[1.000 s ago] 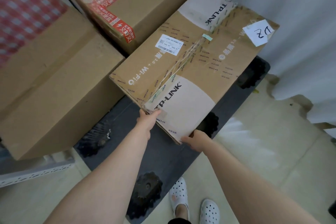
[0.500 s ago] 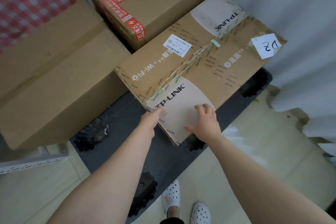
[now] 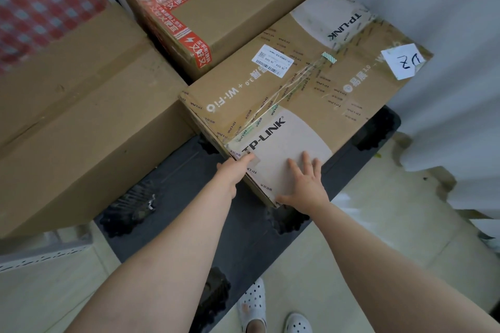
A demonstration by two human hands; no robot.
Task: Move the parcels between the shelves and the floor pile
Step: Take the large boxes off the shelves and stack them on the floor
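Matt cardboard parcel point(image 3: 297, 94), glossy tape point(image 3: 286, 89)

Two bare forearms reach forward and down from the bottom of the view, both nearly straight. The left hand point(image 3: 234, 170) is turned on edge, thumb on top and fingers curled out of sight below. Just beside it, the right hand point(image 3: 305, 184) lies palm down and flat, its fingers point(image 3: 307, 159) spread and pointing away. Below, two feet in white perforated clogs point(image 3: 254, 303) stand close together.
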